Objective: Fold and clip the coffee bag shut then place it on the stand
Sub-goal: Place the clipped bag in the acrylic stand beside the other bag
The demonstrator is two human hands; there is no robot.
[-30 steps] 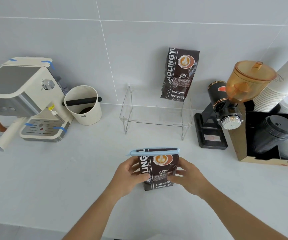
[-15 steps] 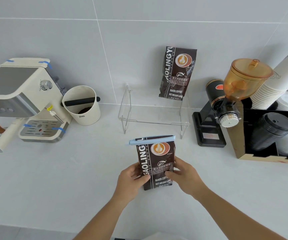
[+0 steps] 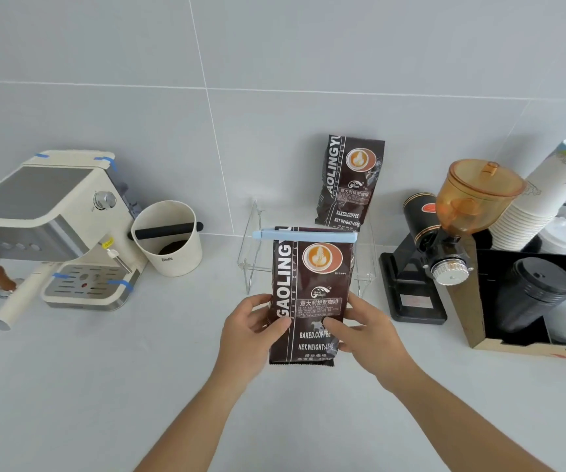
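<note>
Pale grey tiled wall (image 3: 138,63) backs a white surface (image 3: 104,386). Both hands grip 1 dark brown foil coffee bag (image 3: 312,298) upright near the middle, lifted in front of the clear acrylic stand (image 3: 252,253); the left hand (image 3: 252,330) and right hand (image 3: 365,330) pinch its sides, thumbs on the front. A light blue plastic clip (image 3: 305,235) runs across its folded top. A 2nd matching brown bag (image 3: 349,182) leans on the wall behind the stand. A cream espresso machine (image 3: 53,226) sits far left, an amber-hoppered black grinder (image 3: 452,233) right.
</note>
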